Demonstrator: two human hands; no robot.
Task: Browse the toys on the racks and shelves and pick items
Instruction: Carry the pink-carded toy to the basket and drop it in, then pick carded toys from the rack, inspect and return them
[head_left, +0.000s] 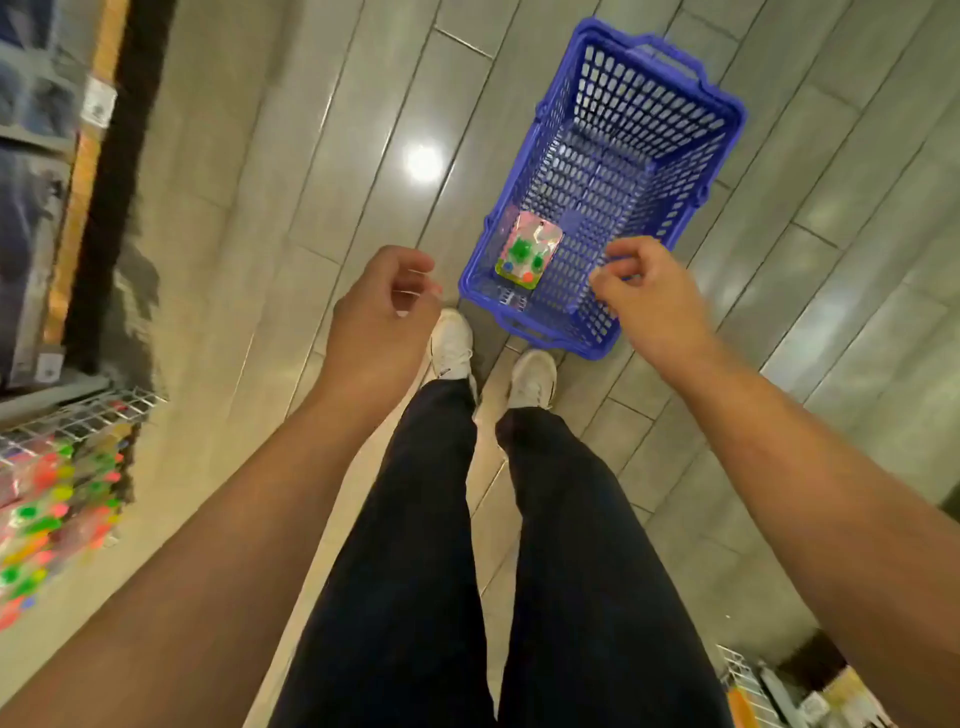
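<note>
Both the left hand and right hand are held loosely curled and empty above the blue basket; one toy pack lies inside. The wire rack at left, blurred, should probably be turned to next; packs are best pinched by the card edge.

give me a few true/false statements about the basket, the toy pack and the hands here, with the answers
1. The blue basket stands on the tiled floor. True.
2. The basket holds three toy packs. False: only one toy pack lies in it, at the end nearest the feet.
3. The left hand holds a toy. False: its fingers are loosely curled with nothing in their grip.
4. The right hand is above the basket's near end, holding nothing. True.
5. A wire rack with bright toy packs is on the person's left. True.
</note>
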